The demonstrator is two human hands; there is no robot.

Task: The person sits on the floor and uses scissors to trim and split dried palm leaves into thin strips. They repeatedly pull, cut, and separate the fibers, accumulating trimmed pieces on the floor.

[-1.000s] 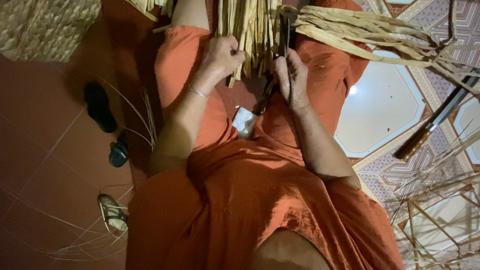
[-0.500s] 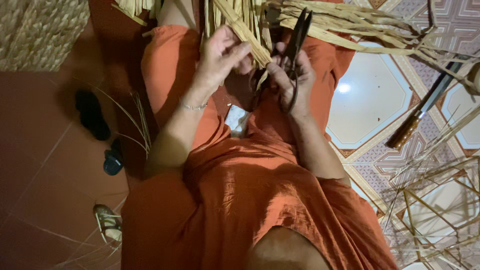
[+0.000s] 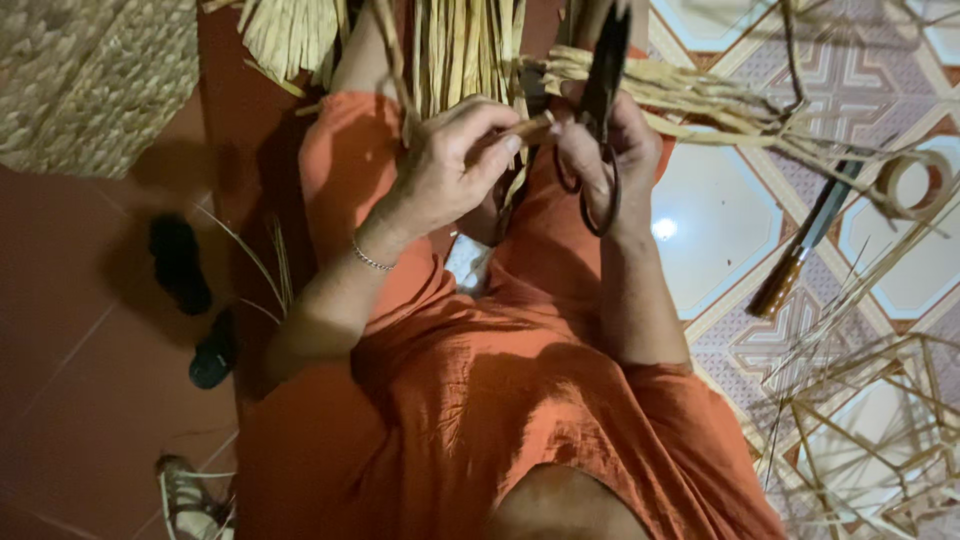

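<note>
The left hand point(image 3: 440, 175) pinches a single straw strip point(image 3: 528, 128) between thumb and fingertips, the fingers narrow and closed on it. Just beside them, touching the same strip, the right hand point(image 3: 610, 150) is curled through the loops of a pair of dark scissors point(image 3: 603, 110), whose blades point up and away from the fingers toward the top of the view; whether the blades are parted or closed cannot be told. Above both sets of fingers hangs a thick bundle of straw strips point(image 3: 465, 50), and a second sheaf point(image 3: 690, 95) fans out to the right of the right hand's fingers, its ends loose and uneven. As a judgement, the trimming looks to be in its middle: one strip is held up at the scissors, while most of the strands above and beside the fingers lie ragged and untrimmed, and no finished woven piece shows near the hands. Below the fingers lies the orange dress point(image 3: 480, 400) over the lap. Well to the right of the right hand, on the patterned tiled floor point(image 3: 720, 220), rest a knife with a wooden handle point(image 3: 800, 250), a roll of tape point(image 3: 912, 180) and a frame of thin sticks point(image 3: 880, 440). Well to the left of the left hand sit a woven mat point(image 3: 90, 80) and dark sandals point(image 3: 180, 265).
</note>
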